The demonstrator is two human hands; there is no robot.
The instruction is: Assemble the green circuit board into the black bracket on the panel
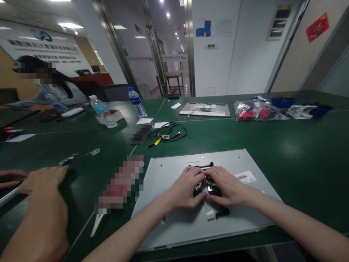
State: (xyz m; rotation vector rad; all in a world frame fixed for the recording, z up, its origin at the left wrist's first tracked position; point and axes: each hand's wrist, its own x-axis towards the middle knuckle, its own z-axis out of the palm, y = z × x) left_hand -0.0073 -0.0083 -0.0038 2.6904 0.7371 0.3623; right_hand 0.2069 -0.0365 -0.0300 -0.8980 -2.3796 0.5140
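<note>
A flat silver-grey display panel lies back side up on the table in front of me. Around its middle sits a black part with shiny pieces, whose exact kind I cannot make out. My left hand grips its left side, thumb and fingers bent inward. From the other side my right hand closes on it, and the fingertips of both hands nearly meet. Between and below the thumbs a pale flat strip runs toward me. Fingers partly hide the black part.
A co-worker's hands work at the left edge; another person sits farther back. A black cable, water bottles, a second panel and a plastic bag with red things lie across the green table.
</note>
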